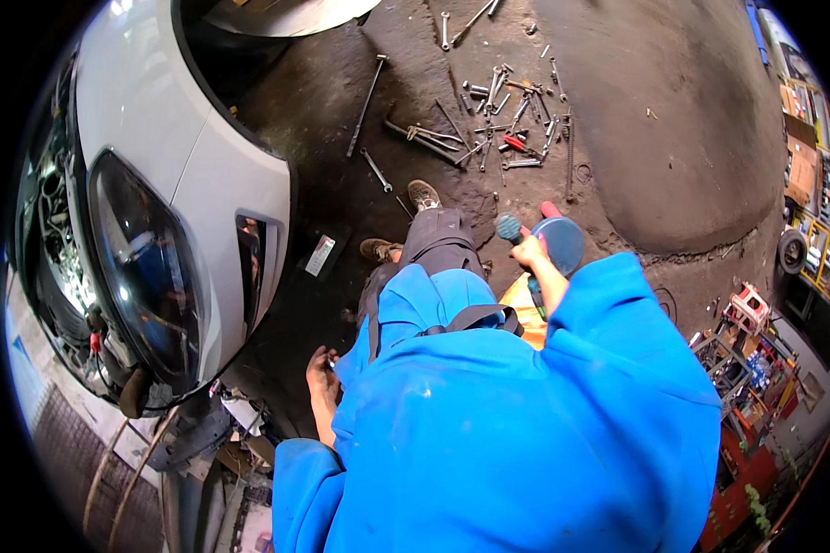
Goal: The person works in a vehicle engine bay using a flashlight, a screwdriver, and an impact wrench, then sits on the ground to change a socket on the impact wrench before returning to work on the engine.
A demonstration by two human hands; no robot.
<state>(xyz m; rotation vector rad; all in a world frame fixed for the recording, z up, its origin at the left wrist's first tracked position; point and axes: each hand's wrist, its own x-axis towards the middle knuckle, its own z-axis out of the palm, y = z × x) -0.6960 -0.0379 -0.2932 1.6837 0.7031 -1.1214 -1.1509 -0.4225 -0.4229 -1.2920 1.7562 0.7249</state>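
My right hand [531,249] is closed on a teal power tool [565,245] with a wide round disc, a knobbed end and some red at the top. An orange-yellow item [524,313] shows behind that forearm, partly hidden by my blue sleeve. My left hand [323,367] hangs low beside my body, fingers loosely curled and apart, with nothing visible in it. My dark trousers and shoes show between the hands.
A white car's front [221,175], with engine bay exposed, fills the left. Several wrenches and sockets [516,120] lie scattered on the stained floor [646,157] ahead. A small pale rectangular item [320,255] lies near the car. Shelving [816,184], a tire [791,251] and a cluttered rack [747,359] line the right.
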